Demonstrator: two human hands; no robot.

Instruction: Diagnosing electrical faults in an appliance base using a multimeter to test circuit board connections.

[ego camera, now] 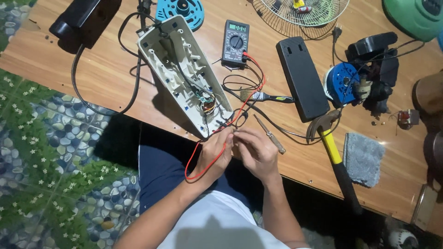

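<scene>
Both hands, left hand (216, 154) and right hand (256, 151), pinch the red probe lead (207, 163) together beside the open cream casing (182, 69) at the table edge, where a slipped tip might touch bare wiring

Red and black probe leads at the table edge
Thin red test lead (210, 162) loops down off the wooden table; thin black lead (240, 87) coils beside the open cream plastic housing (182, 69), tilted.

multimeter screen (237, 27) | small pale-green rectangle | top of dark meter | table centre-top
</scene>
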